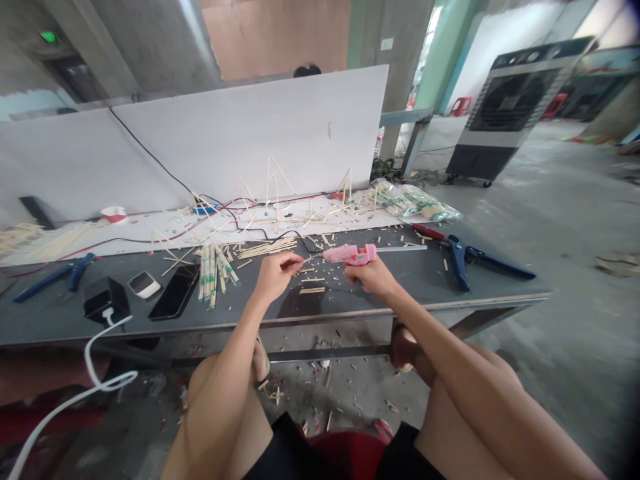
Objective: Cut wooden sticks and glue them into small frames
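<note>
Fig. 1. Dark worktable (400, 283), L to R: blue spring clamp (63, 273); black smartphone (175, 291); bundle of wooden sticks (213, 275). Your L hand (274, 278): fingertips pinched on thin wooden stick (305, 260), held above table centre, just beside gun nozzle. Your R hand (370, 278): fingers clenched round pink hot-glue gun (353, 254), nozzle pointing L. Far R: 2nd blue clamp (463, 261).

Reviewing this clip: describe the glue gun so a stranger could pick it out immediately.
Below the white partition is a dark workbench. Between two blue-handled clamps, the person's right hand grips the pink glue gun, the only pink tool there.
</note>
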A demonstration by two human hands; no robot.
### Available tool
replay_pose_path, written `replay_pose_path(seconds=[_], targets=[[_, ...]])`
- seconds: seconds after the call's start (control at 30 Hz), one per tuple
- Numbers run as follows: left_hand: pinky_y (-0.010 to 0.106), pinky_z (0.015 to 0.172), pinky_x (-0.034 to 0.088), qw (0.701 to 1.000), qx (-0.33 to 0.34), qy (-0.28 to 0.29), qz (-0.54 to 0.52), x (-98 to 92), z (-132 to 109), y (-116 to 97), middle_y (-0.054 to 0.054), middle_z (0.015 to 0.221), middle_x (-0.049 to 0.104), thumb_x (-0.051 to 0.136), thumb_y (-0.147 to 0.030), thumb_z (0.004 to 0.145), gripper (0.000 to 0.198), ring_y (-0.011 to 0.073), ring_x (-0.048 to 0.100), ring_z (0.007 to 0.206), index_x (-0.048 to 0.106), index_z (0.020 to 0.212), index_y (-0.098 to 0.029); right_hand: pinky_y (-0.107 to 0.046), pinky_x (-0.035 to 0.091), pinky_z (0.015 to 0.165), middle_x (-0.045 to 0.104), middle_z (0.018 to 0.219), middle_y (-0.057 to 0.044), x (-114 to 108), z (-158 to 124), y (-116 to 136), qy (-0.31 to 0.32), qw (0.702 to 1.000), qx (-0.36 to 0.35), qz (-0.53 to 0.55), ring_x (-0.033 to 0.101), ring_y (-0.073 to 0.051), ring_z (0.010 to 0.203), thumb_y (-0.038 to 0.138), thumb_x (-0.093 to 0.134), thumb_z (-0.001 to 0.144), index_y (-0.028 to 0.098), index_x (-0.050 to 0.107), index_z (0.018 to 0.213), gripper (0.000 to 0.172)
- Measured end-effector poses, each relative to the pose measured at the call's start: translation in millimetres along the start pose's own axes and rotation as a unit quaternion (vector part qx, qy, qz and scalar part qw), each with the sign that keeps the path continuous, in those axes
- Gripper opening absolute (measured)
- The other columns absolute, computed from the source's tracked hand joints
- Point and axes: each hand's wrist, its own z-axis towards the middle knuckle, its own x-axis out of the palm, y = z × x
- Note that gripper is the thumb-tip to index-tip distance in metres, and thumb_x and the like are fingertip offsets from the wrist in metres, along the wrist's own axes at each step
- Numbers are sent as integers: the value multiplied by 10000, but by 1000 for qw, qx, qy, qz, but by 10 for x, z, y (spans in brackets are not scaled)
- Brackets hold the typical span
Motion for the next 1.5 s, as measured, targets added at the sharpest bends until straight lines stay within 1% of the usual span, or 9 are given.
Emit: replay_pose_path(seconds=[0.17, 0.37, 0.83, 1.07, 1.17, 1.23, 1.37, 1.43, 1.5], targets=[[279, 613, 481, 1000, 6, 5, 10, 3, -1, -1, 46, 733, 717, 637, -285, 841, 153, 174, 642, 618, 738, 878, -176, -222, 305, 465, 466, 502, 43, 10, 4, 1, -5, 999, -24, -28, 384, -79, 498, 200, 574, 600, 185, 479, 538, 114], [277, 620, 487, 1000, 6, 6, 8, -14, -16, 9, 42, 742, 719, 635, -292, 847, 158, 174, 647, 624, 739, 893, -182, -234, 303, 464, 446, 485, 49, 2, 9, -9, -5, 998, -20, -59, 374, -86, 487, 213, 567, 604, 195, 462, 526, 131], [280, 612, 494, 1000, -8, 17, 16, -26, -11, 17, 46, 757, 729, 635, -295, 838, 152, 177, 657, 626, 736, 875, -187, -226, 306, 474, 458, 492, 45, 26, 24, -35, 5, 999, -17, -41, 390, -86, 504, 208, 566, 603, 191, 468, 534, 120], [282, 629, 502, 1000, -6, 21, 5, -24, -6, 30, 48, 755, 724, 635, -314, 840, 169, 176, 655, 643, 732, 885, -184, -216, 289, 442, 476, 500, 42, 16, 28, -77, 2, 999, -3, -41, 390, -82, 492, 224, 595, 612, 186, 495, 554, 122], [288, 640, 509, 999, -8, 18, -27, -24, -5, 21, 46, 747, 718, 657, -340, 831, 182, 172, 645, 639, 728, 881, -180, -212, 284, 412, 534, 539, 24, 12, 9, -59, 12, 1000, 13, 7, 454, -96, 493, 257, 651, 630, 184, 523, 598, 151], [294, 647, 519, 998, -12, 17, -57, -30, -4, 9, 42, 737, 713, 679, -356, 819, 196, 169, 642, 634, 721, 880, -175, -215, 315, 407, 591, 591, 3, -13, 18, -38, 19, 997, 28, 62, 500, -105, 500, 299, 710, 644, 176, 572, 667, 187], [311, 646, 545, 993, -25, -3, -114, -64, 7, -4, 46, 735, 714, 717, -406, 799, 261, 171, 650, 627, 706, 879, -158, -200, 350, 415, 666, 703, -51, -169, 159, -49, 20, 986, 72, 149, 524, -92, 521, 366, 781, 678, 146, 626, 752, 280], [310, 638, 550, 990, -26, -24, -135, -89, 14, 5, 62, 755, 717, 720, -425, 801, 296, 171, 657, 632, 707, 889, -143, -194, 334, 410, 673, 709, -74, -288, 277, -105, -3, 986, 113, 122, 534, -95, 528, 336, 789, 688, 137, 622, 732, 264], [304, 625, 551, 987, -24, -43, -151, -114, 17, 20, 76, 773, 714, 715, -432, 809, 318, 172, 663, 646, 709, 902, -127, -208, 360, 436, 668, 672, -75, -411, 386, -178, -38, 988, 145, 42, 564, -119, 540, 302, 777, 702, 139, 625, 733, 226]])
